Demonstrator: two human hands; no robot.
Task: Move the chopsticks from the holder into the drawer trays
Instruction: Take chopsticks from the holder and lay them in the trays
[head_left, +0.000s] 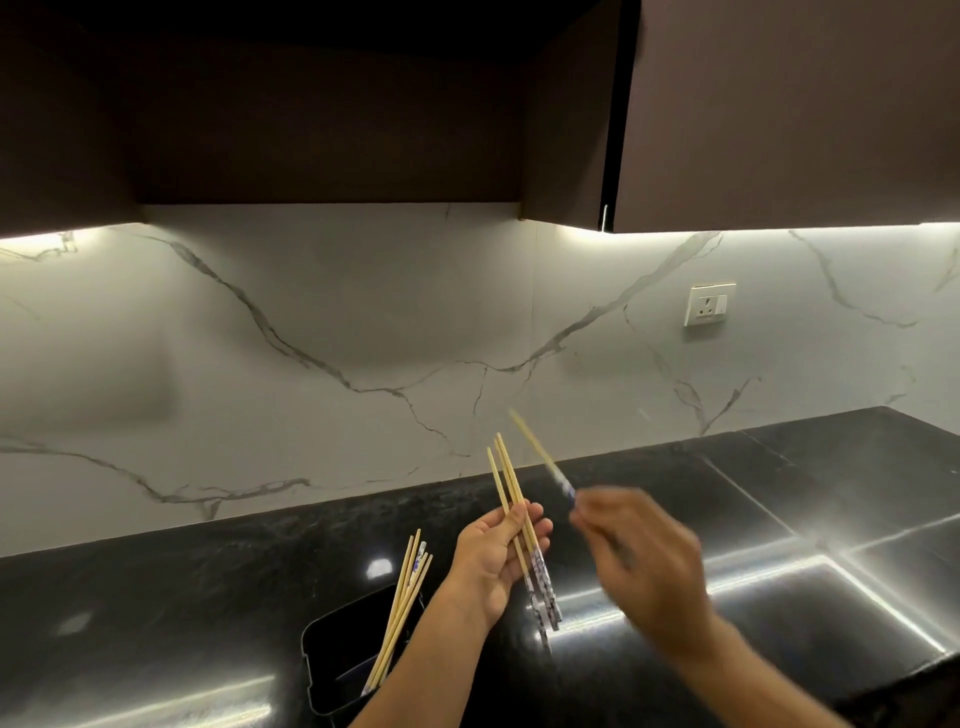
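Note:
My left hand (496, 558) is palm up above the black counter and grips three wooden chopsticks (506, 480) with blue-and-white patterned ends; their plain tips point up and away. My right hand (641, 564), blurred by motion, pinches a single chopstick (540, 452) by its patterned end, just right of the bundle. Several more chopsticks (402, 603) stand leaning in a black holder (322, 670) at the lower left, under my left forearm. No drawer or tray is in view.
A glossy black stone counter (182, 597) runs along a white marbled backsplash (311, 338). Dark wall cabinets (779, 114) hang overhead. A white socket (707, 305) sits on the wall at right. A seam in the counter (748, 499) runs diagonally at right.

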